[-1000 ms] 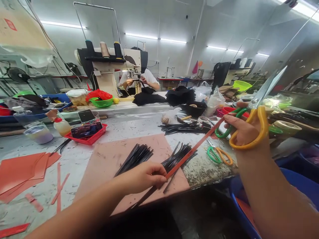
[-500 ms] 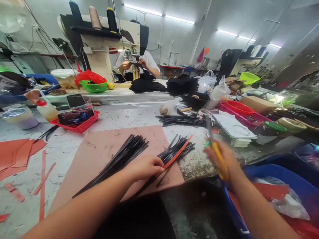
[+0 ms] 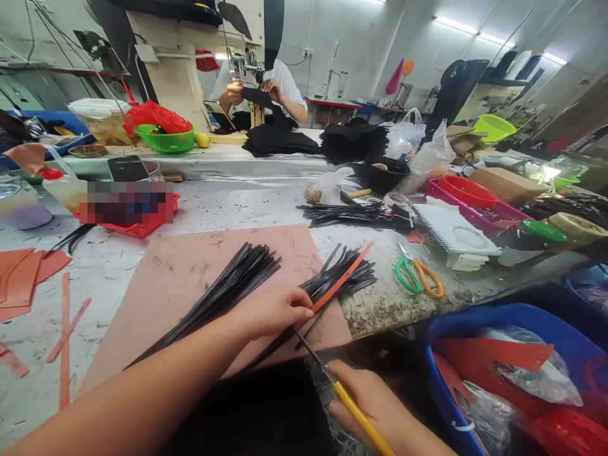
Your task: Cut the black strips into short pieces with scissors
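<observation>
My left hand [image 3: 285, 310] pinches the lower end of an orange strip [image 3: 344, 278], which lies over a bundle of thin black strips [image 3: 363, 272]. My right hand [image 3: 365, 396] is wrapped round a yellow-handled tool [image 3: 354, 408]; its thin metal blade points up and left, the tip close to my left fingertips. A second bundle of black strips [image 3: 223, 291] lies left of my left hand on the pink sheet [image 3: 166, 266]. Scissors with one green and one orange handle [image 3: 418, 275] rest on the table to the right.
At the right edge stands a blue bin [image 3: 434, 354] with orange scraps and plastic bags. A red basket [image 3: 142, 221], orange pieces [image 3: 21, 272], more black strips [image 3: 349, 215] and a notebook [image 3: 451, 228] surround the sheet. Across the table, a person [image 3: 280, 88] works at a sewing machine.
My right hand has come down and left with the yellow-handled tool, bringing its tip beside my left hand. My left hand still pinches the orange strip. The view has shifted slightly.
</observation>
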A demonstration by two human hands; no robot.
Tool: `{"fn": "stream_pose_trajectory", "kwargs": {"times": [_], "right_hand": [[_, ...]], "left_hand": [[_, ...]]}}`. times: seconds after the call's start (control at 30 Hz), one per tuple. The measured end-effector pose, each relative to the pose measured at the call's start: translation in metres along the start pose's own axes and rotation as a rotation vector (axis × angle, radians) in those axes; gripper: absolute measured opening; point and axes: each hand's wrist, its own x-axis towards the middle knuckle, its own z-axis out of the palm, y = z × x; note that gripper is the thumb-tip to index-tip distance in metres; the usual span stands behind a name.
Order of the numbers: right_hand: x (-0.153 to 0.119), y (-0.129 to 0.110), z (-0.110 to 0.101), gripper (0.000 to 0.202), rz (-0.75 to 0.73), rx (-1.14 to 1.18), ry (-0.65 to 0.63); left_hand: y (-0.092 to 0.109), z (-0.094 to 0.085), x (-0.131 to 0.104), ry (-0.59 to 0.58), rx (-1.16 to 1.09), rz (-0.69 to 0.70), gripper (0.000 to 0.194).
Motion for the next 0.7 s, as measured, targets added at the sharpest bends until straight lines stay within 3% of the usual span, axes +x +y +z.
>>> {"fn": "stream_pose_trajectory", "kwargs": {"times": [0.53, 0.7], "right_hand": [[0.0042, -0.003, -0.0011, 0.035, 0.04, 0.137, -0.005], [0.0033, 0.001, 0.0015, 0.04, 0.019, 0.204, 0.007]], "left_hand": [[0.0006, 0.0001, 0.0012, -0.003, -0.006, -0.026, 0.013], [0.0008, 0.0007, -0.0025, 0.004, -0.06, -0.05, 0.018]]}}
